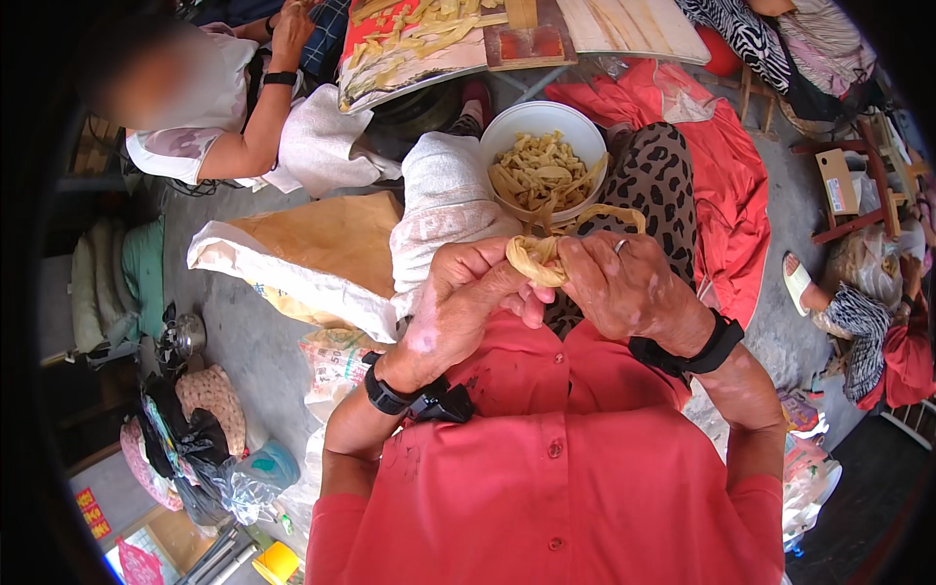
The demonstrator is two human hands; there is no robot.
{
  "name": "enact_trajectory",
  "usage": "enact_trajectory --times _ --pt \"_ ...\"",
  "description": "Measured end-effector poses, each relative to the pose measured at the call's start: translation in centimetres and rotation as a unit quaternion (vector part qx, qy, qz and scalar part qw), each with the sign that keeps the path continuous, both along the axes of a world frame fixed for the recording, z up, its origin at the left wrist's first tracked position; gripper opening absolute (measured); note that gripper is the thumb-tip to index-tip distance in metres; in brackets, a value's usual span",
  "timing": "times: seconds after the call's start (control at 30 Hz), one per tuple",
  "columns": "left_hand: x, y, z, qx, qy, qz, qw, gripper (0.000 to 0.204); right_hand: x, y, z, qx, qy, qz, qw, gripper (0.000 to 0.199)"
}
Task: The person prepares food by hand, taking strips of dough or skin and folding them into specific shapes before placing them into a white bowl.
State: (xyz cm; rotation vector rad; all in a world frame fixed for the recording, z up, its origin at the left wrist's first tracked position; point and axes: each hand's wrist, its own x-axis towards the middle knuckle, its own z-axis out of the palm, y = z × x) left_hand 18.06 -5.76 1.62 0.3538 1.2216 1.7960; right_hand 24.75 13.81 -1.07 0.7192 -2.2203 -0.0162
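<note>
Between my hands is a pale yellow, soft flat strip (535, 261) that looks like tofu skin, wound into a loop. My left hand (458, 297) pinches the loop from the left. From the right, my right hand (629, 288) grips it with bent fingers; a loose end trails over the knuckles. Just beyond, a white bucket (543, 111) stands between my knees, holding many knotted yellow pieces (538, 168). A strip end hangs at its near rim. Where the fingertips meet, part of the loop is hidden.
A table (458, 68) ahead carries more yellow strips and a wooden block (526, 47). At the far left sits another person (219, 146). A large paper sack (312, 244) lies left of my knee, red cloth (726, 185) to the right. Bags (185, 429) line the left wall.
</note>
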Motion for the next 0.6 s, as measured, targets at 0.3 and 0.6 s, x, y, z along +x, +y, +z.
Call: enact_trajectory --times 0.3,0.6 --pt "-0.5 -1.5 1.0 -0.040 0.144 -0.075 0.986 0.015 2.1 0.9 1.3 -0.090 -0.240 0.025 0.966 0.050" --pt "-1.5 -3.6 1.1 -0.038 0.241 -0.085 0.966 0.013 1.8 1.1 3.4 -0.128 -0.232 0.063 0.962 0.029"
